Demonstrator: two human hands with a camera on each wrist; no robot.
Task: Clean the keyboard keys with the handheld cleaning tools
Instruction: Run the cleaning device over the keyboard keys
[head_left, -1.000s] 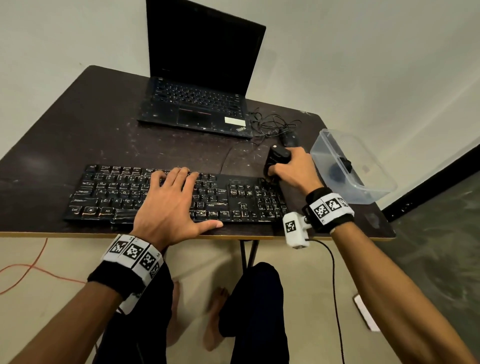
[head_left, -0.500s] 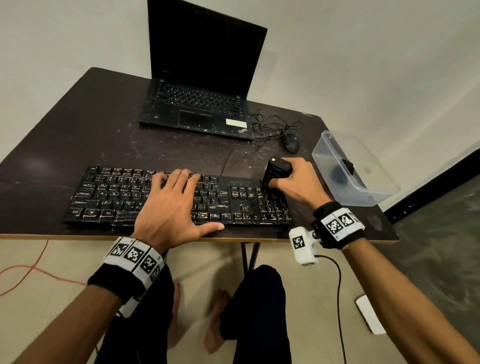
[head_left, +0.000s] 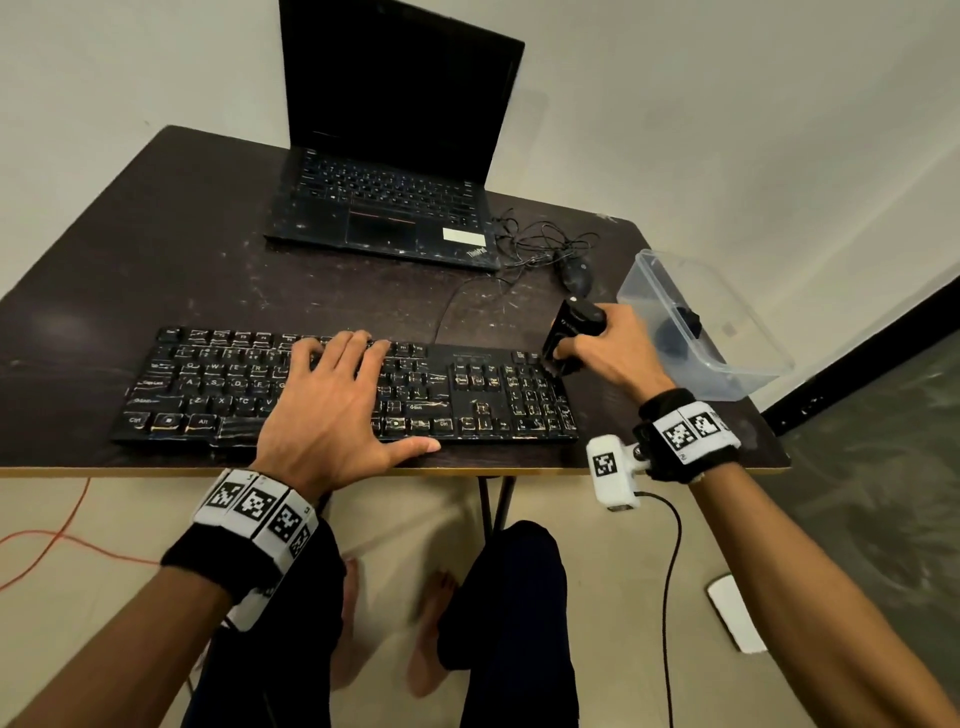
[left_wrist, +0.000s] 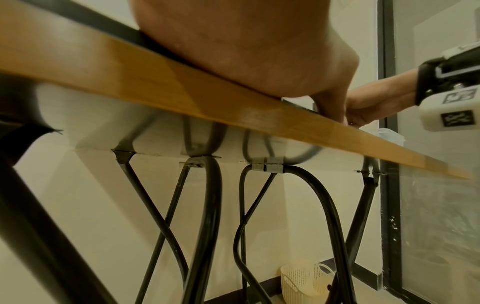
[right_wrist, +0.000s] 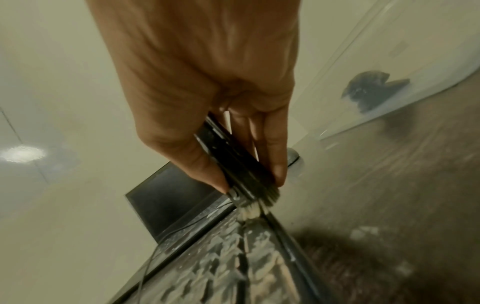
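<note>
A dusty black keyboard (head_left: 218, 384) lies along the near edge of the dark table (head_left: 156, 249). My left hand (head_left: 337, 400) rests flat on its middle keys, fingers straight and spread, thumb out along the front edge. My right hand (head_left: 608, 348) grips a black cleaning brush (head_left: 571, 332) at the keyboard's far right corner. In the right wrist view, thumb and fingers pinch the brush (right_wrist: 233, 156), and its pale bristles (right_wrist: 248, 211) touch the dusty number-pad keys (right_wrist: 221, 257). The left wrist view shows only the palm heel (left_wrist: 246, 51) on the table edge (left_wrist: 155, 86).
An open black laptop (head_left: 384, 208) stands at the back of the table, with a black mouse (head_left: 574, 273) and tangled cable to its right. A clear plastic box (head_left: 701, 327) holding dark items sits at the right edge. Table legs and my knees are below.
My right hand with the brush has drawn back from the table behind the keyboard onto the keyboard's right end. The left hand has stayed flat on the keys.
</note>
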